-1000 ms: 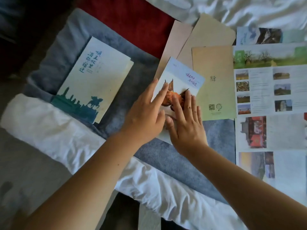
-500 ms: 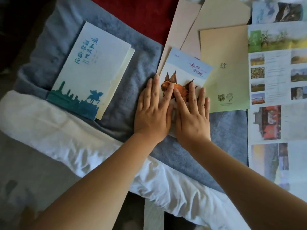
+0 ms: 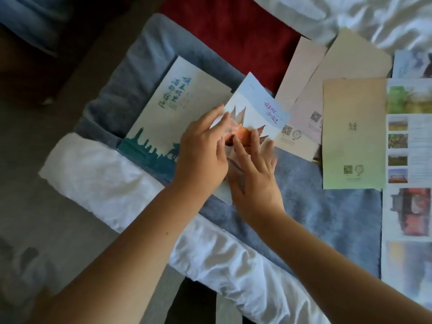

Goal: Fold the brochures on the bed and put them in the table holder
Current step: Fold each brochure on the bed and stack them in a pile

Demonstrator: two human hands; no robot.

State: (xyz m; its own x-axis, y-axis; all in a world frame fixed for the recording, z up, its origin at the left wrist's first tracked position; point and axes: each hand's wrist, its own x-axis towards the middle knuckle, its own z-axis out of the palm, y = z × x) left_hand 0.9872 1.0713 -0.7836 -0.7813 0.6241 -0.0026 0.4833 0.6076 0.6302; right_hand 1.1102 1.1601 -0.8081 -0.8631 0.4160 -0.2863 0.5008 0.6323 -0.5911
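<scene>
Bed top, seen from above: grey blanket (image 3: pixel 315 218) with a white sheet (image 3: pixel 100 181) bunched along the near edge, under both forearms. Left hand (image 3: pixel 201 155) is palm down on the left part of the small folded brochure (image 3: pixel 257 101) (pale blue band, orange picture), fingers fairly straight and close together, reaching its left edge. It's motion-blurred, so can't tell if the fingertips hook under that edge. Right hand (image 3: pixel 254 181) is right beside it, palm down, fingers straight and spread, pressing the lower middle of the same brochure. Neither hand is curled round anything. The brochure lies tilted on the blanket, its left side overlapping the teal-skyline brochure (image 3: pixel 173 108), which sits folded and flat just left of the left hand. Just right of the right hand's fingers: pinkish sheets with QR codes (image 3: pixel 306 127), partly under the small brochure. Further right, apart from the hands: a yellow-green folded brochure (image 3: pixel 353 141), flat. Beyond that, beige sheets (image 3: pixel 360 59), fanned and overlapping. Far right: a large unfolded photo brochure (image 3: pixel 416 136), flat. Beyond the fingertips: dark red cloth (image 3: pixel 229 31). Beyond and right of it: crumpled white bedding (image 3: pixel 374 17).
</scene>
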